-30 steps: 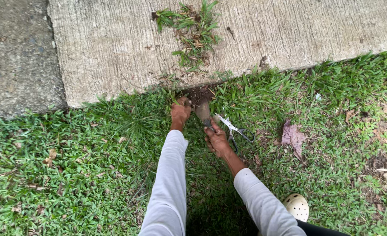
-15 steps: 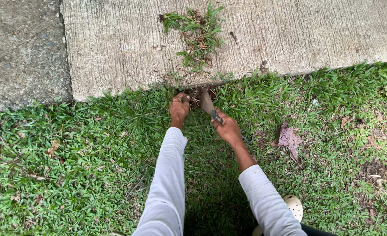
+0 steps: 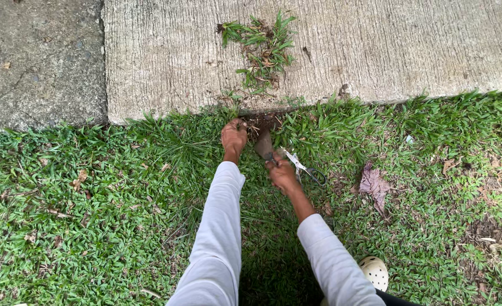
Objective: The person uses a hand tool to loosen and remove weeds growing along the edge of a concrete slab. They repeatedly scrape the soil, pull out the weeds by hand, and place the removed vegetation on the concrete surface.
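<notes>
Grass (image 3: pixel 120 215) along the concrete slab (image 3: pixel 375 51) edge is what the hands work at; it fills the lower frame, w/ the slab running across the top, beyond the grip. Darker pavement (image 3: pixel 35 56) sits beyond and left of the hands.

Pulled weed clump (image 3: pixel 262 48) lies on the slab, well past the fingertips, apart from the lawn.

Left hand (image 3: pixel 234 136) is closed into the turf right at the slab edge, fingers curled down; looks clamped on a tuft or roots, but exactly what's inside the fist I can't tell. Right hand (image 3: pixel 282 174) is wrapped tight on the handle of a small trowel (image 3: pixel 264 145), blade pointing forward into a patch of bare soil (image 3: pixel 259 122) between the two hands.

Scissors (image 3: pixel 302 167) lie on the grass just right of the trowel hand, nearly touching it, not held. Dry brown leaf (image 3: pixel 374 184) is further right, apart. A pale perforated clog (image 3: pixel 374 272) shows near the right elbow.

To do this well, IMO: keep the blade low and angled under the roots, lever gently while the left hand pulls steady and close to the base, so the roots come whole and don't snap. Watch the blade vs. left fingers, they're close.
</notes>
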